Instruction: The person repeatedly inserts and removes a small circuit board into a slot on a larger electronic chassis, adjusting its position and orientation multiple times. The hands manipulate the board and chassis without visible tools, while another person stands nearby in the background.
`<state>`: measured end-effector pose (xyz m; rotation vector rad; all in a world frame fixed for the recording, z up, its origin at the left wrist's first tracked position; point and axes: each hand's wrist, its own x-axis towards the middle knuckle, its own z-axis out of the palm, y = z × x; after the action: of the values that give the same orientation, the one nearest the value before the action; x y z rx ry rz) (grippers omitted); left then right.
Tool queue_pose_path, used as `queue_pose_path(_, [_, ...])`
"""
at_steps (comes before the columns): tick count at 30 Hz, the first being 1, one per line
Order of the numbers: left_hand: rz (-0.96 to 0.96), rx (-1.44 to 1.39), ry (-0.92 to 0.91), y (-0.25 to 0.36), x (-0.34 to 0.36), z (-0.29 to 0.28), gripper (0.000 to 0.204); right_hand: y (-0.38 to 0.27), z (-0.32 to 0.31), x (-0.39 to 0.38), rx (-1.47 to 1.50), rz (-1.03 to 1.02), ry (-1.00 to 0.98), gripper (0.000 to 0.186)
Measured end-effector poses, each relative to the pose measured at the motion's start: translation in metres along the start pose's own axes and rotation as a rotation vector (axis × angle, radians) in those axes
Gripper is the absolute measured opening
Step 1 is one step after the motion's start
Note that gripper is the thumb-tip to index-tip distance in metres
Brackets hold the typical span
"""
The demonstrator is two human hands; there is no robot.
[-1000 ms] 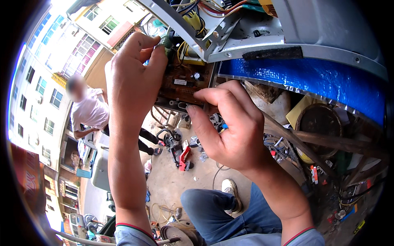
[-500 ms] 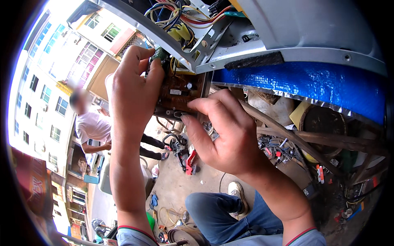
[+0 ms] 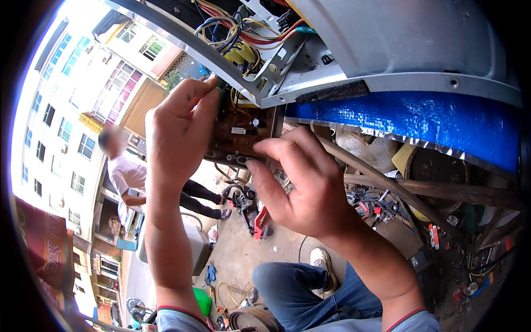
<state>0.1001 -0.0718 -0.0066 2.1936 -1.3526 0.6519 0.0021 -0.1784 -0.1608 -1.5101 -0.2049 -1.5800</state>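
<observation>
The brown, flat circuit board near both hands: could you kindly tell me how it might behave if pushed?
The brown, flat circuit board would likely stay stiff, being a flat panel. It is probably fragile, given the small, white-topped cylindrical component standing on it.

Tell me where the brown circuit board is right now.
In the head view, the brown circuit board sits just above and left of centre, between the left hand and the right hand, below the lower corner of the grey metal casing.

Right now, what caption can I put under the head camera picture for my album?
Left hand and right hand at a brown circuit board beside a metal casing with colourful wires.
</observation>
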Motion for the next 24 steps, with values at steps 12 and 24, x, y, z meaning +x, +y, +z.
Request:
queue_pose_path(12, [-0.326, -0.423, -0.239, 0.003, 0.015, -0.02, 0.041, -0.004, -0.001, -0.001, 0.01, 0.06, -0.021, 0.02])
queue_pose_path(24, [-0.293, -0.618, -0.4, -0.017, 0.021, -0.022, 0.038, -0.003, 0.0, 0.0, 0.022, 0.04, 0.014, 0.026])
